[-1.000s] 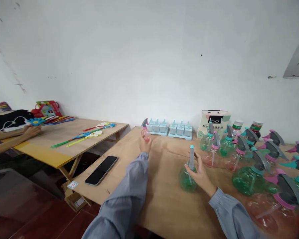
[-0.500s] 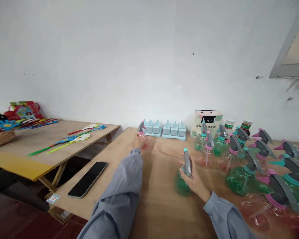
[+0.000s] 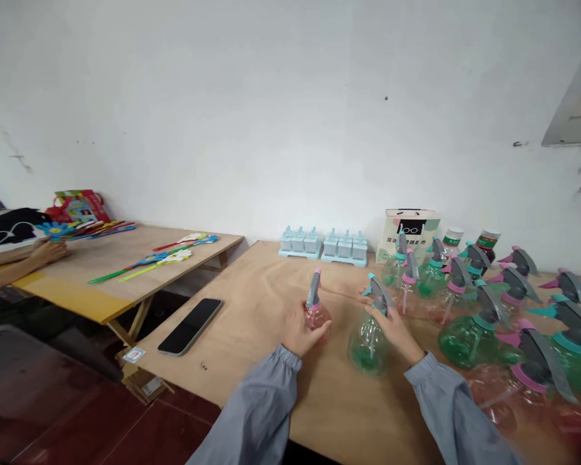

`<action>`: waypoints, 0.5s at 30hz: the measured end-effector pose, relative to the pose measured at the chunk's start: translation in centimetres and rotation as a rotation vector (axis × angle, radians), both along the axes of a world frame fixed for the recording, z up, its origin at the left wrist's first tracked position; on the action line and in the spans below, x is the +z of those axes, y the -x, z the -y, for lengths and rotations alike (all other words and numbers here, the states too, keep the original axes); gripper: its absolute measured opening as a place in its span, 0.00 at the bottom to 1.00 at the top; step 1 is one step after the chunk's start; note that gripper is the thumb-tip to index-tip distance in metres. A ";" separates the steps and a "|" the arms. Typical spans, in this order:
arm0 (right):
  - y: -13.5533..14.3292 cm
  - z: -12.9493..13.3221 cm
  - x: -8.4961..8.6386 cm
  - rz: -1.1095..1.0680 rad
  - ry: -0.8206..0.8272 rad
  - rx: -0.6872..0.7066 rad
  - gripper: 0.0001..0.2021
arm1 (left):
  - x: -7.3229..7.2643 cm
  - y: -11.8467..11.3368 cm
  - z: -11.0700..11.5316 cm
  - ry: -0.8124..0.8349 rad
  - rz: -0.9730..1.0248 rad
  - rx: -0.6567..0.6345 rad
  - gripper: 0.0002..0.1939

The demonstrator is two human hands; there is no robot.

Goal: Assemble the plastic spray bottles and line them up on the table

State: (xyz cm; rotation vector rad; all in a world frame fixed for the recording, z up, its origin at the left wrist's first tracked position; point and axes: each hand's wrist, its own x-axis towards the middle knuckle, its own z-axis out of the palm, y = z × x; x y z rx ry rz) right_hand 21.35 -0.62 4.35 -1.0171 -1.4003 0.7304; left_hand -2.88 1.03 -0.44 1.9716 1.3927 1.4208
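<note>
My left hand (image 3: 300,329) is wrapped round a pink spray bottle (image 3: 317,318) with a grey trigger head, near the middle of the wooden table. To its right, my right hand (image 3: 392,326) grips the grey and teal head of a green spray bottle (image 3: 368,352). Both bottles are upright, a small gap apart. More green and pink spray bottles (image 3: 469,339) stand close together to the right of my right hand.
A black phone (image 3: 190,326) lies at the table's left edge (image 3: 174,374). Pale blue moulds (image 3: 345,247), a paper bag (image 3: 407,232) and capped bottles (image 3: 487,244) stand along the wall. On another table (image 3: 116,258), a person's hands (image 3: 48,252) hold a blue flower stick.
My left hand has brought the pink bottle nearer and to the right, beside the green one. The green bottle's head has turned to point left. The view has shifted slightly left.
</note>
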 end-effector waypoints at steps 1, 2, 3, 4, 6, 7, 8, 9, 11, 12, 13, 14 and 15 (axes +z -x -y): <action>-0.2 0.2 0.0 -0.030 0.028 0.034 0.15 | -0.1 -0.3 0.3 -0.017 -0.018 0.004 0.29; -0.4 0.3 0.0 -0.066 0.049 0.055 0.15 | 0.0 -0.6 0.6 -0.035 -0.041 0.013 0.28; -0.5 0.5 0.0 -0.107 0.062 0.054 0.15 | 0.0 -0.8 0.7 -0.049 -0.056 0.015 0.27; -0.7 0.7 0.0 -0.149 0.065 0.030 0.15 | 0.0 -0.9 0.9 -0.062 -0.064 0.013 0.27; -0.8 1.1 0.1 -0.222 0.045 -0.062 0.14 | 0.1 -1.1 0.9 -0.072 -0.055 0.006 0.26; -0.7 1.3 0.2 -0.242 0.025 -0.112 0.13 | 0.1 -1.2 1.0 -0.075 -0.050 0.007 0.26; -0.7 1.5 0.3 -0.248 0.002 -0.149 0.13 | 0.1 -1.2 1.0 -0.077 -0.044 0.010 0.26; -0.6 1.6 0.5 -0.244 -0.016 -0.161 0.13 | 0.0 -1.2 1.0 -0.078 -0.037 0.014 0.26; -0.3 2.0 0.9 -0.226 -0.013 -0.111 0.14 | 0.0 -1.1 0.9 -0.079 -0.024 0.014 0.26; -0.2 2.2 1.1 -0.223 0.008 -0.067 0.16 | -0.1 -1.1 0.9 -0.077 -0.020 0.012 0.26; 0.0 2.3 1.2 -0.228 0.036 -0.024 0.17 | -0.1 -1.1 0.9 -0.073 -0.016 0.009 0.26; 0.1 2.4 1.3 -0.241 0.061 0.003 0.18 | -0.1 -1.1 0.9 -0.066 -0.014 0.006 0.27; 0.2 2.5 1.3 -0.255 0.073 0.009 0.18 | -0.1 -1.1 0.9 -0.058 -0.014 0.006 0.27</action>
